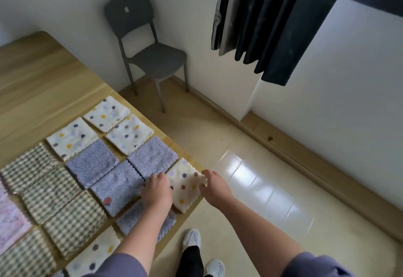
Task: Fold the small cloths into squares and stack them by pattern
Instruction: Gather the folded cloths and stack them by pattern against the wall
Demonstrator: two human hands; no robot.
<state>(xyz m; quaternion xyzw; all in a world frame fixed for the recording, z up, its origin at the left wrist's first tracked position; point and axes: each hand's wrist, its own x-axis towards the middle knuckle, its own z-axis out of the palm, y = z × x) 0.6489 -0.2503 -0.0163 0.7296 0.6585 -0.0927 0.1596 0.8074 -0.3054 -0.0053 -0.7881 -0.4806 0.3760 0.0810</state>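
My left hand (156, 191) and right hand (214, 184) hold the cream polka-dot cloth (185, 184) on the bench (43, 85), fingers (160, 176) clamped on opposite edges.

My left hand (157, 191) sits in the lower centre of the frame, knuckles up, fingers curled down onto the left edge of the dotted cloth (185, 186). My right hand (214, 186) is just to its right, thumb and fingers pinching that cloth's right corner. The left forearm (141, 233) and right forearm (257, 222) rise bare from grey sleeves (117, 265) at the bottom edge, converging upward
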